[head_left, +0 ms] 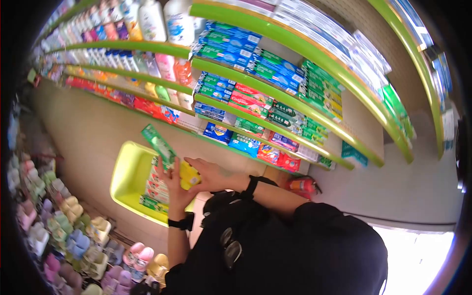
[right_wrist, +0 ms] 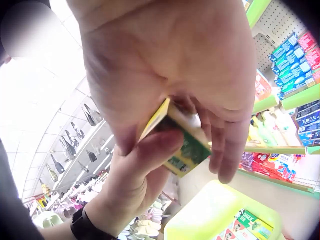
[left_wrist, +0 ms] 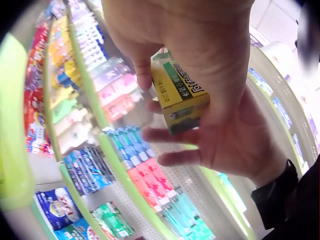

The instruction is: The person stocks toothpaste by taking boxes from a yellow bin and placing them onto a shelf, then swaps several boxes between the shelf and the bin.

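Both hands hold a green and yellow toothpaste box (head_left: 158,143) in front of the body, over the edge of a yellow-green basket (head_left: 129,169). In the head view the left hand (head_left: 178,187) crosses the middle of the box, and the right hand (head_left: 216,175) is around its yellow end. The left wrist view shows that yellow end (left_wrist: 177,95) with a green stripe, between the left hand (left_wrist: 200,45) and the spread fingers of the right hand (left_wrist: 235,140). In the right wrist view, the left thumb (right_wrist: 162,146) presses on the box. Several similar boxes (head_left: 156,189) lie in the basket.
Shelves with green edges (head_left: 275,84) carry stacked toothpaste boxes (head_left: 253,101) and bottles (head_left: 152,22). Rows of slippers (head_left: 78,241) line the left side. A red fire extinguisher (head_left: 301,185) stands by the shelf's right end.
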Motion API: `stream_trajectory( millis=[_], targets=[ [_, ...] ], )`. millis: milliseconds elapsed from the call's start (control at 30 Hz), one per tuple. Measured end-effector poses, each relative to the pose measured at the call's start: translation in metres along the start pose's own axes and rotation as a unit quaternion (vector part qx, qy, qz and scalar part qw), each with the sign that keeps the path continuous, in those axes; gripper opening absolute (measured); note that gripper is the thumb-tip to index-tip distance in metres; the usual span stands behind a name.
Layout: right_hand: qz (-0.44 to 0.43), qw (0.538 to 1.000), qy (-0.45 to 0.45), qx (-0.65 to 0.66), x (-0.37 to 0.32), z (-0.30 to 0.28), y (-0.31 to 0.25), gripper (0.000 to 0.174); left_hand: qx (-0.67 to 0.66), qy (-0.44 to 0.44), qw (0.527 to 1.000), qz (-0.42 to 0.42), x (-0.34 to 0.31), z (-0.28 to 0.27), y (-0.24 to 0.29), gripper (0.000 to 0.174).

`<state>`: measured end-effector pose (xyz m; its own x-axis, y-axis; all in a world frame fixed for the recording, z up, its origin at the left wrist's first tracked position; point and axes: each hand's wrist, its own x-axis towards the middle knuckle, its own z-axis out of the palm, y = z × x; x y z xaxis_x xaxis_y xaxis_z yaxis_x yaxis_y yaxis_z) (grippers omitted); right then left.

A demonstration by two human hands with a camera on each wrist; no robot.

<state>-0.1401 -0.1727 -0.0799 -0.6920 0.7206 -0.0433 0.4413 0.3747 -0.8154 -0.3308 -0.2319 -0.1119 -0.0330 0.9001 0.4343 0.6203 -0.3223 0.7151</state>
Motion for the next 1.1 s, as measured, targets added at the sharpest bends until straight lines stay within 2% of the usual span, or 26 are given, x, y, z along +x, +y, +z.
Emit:
stream_trajectory(
  millis=[67, 133, 200, 233, 267, 300, 333, 367, 400, 467, 500, 533, 600, 633, 667, 733, 767, 800, 867, 900, 967, 1000, 1033, 1100],
  targets=[
    [0.006, 0.997, 0.078, 0.026, -0.012, -0.005, 0.006, 0.103, 0.017, -0.022, 0.997, 0.070, 0.022, 0.011, 0.032, 0.106],
    [0.000, 0.984, 0.177, 0.029, -0.024, -0.014, 0.021, 0.095, -0.025, -0.064, 0.994, 0.082, 0.035, 0.030, 0.044, 0.106],
    [-0.024, 0.969, 0.245, 0.008, -0.041, -0.045, 0.026, 0.090, -0.048, -0.146, 0.984, 0.090, 0.049, 0.042, 0.064, 0.109],
    [0.110, 0.979, 0.149, 0.081, -0.056, -0.079, 0.009, 0.084, -0.056, -0.174, 0.980, 0.082, 0.055, 0.049, 0.067, 0.111],
    [0.243, 0.957, 0.045, 0.153, -0.070, -0.104, 0.002, 0.079, -0.055, -0.175, 0.978, 0.102, 0.062, 0.053, 0.067, 0.111],
    [0.240, 0.958, 0.059, 0.148, -0.081, -0.119, 0.010, 0.079, 0.014, -0.174, 0.976, 0.129, 0.067, 0.057, 0.067, 0.113],
    [0.224, 0.964, 0.047, 0.136, -0.095, -0.129, 0.019, 0.071, 0.081, -0.173, 0.970, 0.149, 0.073, 0.061, 0.077, 0.115],
    [0.210, 0.969, 0.032, 0.128, -0.110, -0.135, 0.025, 0.063, 0.118, -0.195, 0.964, 0.139, 0.075, 0.062, 0.087, 0.115],
    [0.215, 0.967, 0.036, 0.132, -0.122, -0.141, 0.029, 0.063, 0.115, -0.202, 0.962, 0.141, 0.076, 0.068, 0.092, 0.115],
    [0.229, 0.956, -0.055, 0.173, -0.141, -0.164, 0.039, 0.052, 0.191, -0.215, 0.939, 0.187, 0.081, 0.083, 0.102, 0.108],
    [0.229, 0.957, -0.048, 0.172, -0.150, -0.176, 0.046, 0.052, 0.202, -0.202, 0.926, 0.247, 0.085, 0.085, 0.119, 0.086],
    [0.210, 0.958, -0.037, 0.191, -0.161, -0.185, 0.051, 0.053, 0.201, -0.205, 0.924, 0.252, 0.089, 0.098, 0.119, 0.086],
    [0.173, 0.956, -0.028, 0.235, -0.187, -0.193, 0.062, 0.053, 0.043, -0.219, 0.948, 0.225, 0.087, 0.117, 0.135, 0.067],
    [0.180, 0.940, -0.034, 0.287, -0.203, -0.204, 0.069, 0.053, 0.031, -0.205, 0.951, 0.230, 0.083, 0.123, 0.144, 0.059],
    [0.181, 0.939, -0.038, 0.291, -0.219, -0.210, 0.070, 0.053, 0.032, -0.207, 0.951, 0.225, 0.086, 0.129, 0.159, 0.059],
    [0.128, 0.944, 0.091, 0.291, -0.247, -0.229, 0.075, 0.061, 0.035, -0.162, 0.949, 0.269, 0.095, 0.146, 0.186, 0.063],
    [0.162, 0.931, 0.136, 0.296, -0.261, -0.238, 0.080, 0.060, 0.042, -0.147, 0.946, 0.286, 0.101, 0.153, 0.205, 0.063],
    [0.162, 0.932, 0.128, 0.298, -0.273, -0.245, 0.093, 0.060, 0.045, -0.146, 0.948, 0.280, 0.108, 0.162, 0.222, 0.063],
    [0.047, 0.943, 0.302, 0.133, -0.298, -0.256, 0.125, 0.048, 0.074, -0.130, 0.934, 0.323, 0.121, 0.183, 0.254, 0.063],
    [0.049, 0.945, 0.294, 0.136, -0.311, -0.267, 0.122, 0.048, 0.058, -0.129, 0.932, 0.333, 0.130, 0.196, 0.270, 0.063],
    [0.138, 0.859, 0.418, 0.263, -0.339, -0.299, 0.106, 0.041, 0.058, -0.094, 0.928, 0.355, 0.144, 0.222, 0.304, 0.061],
    [0.137, 0.833, 0.468, 0.260, -0.351, -0.309, 0.122, 0.032, 0.076, -0.061, 0.925, 0.367, 0.148, 0.236, 0.320, 0.059],
    [0.119, 0.790, 0.504, 0.328, -0.361, -0.323, 0.124, 0.032, 0.080, -0.052, 0.930, 0.356, 0.152, 0.249, 0.332, 0.059],
    [0.110, 0.761, 0.550, 0.325, -0.382, -0.352, 0.144, 0.035, 0.037, -0.014, 0.935, 0.352, 0.161, 0.271, 0.350, 0.055]
  ],
)
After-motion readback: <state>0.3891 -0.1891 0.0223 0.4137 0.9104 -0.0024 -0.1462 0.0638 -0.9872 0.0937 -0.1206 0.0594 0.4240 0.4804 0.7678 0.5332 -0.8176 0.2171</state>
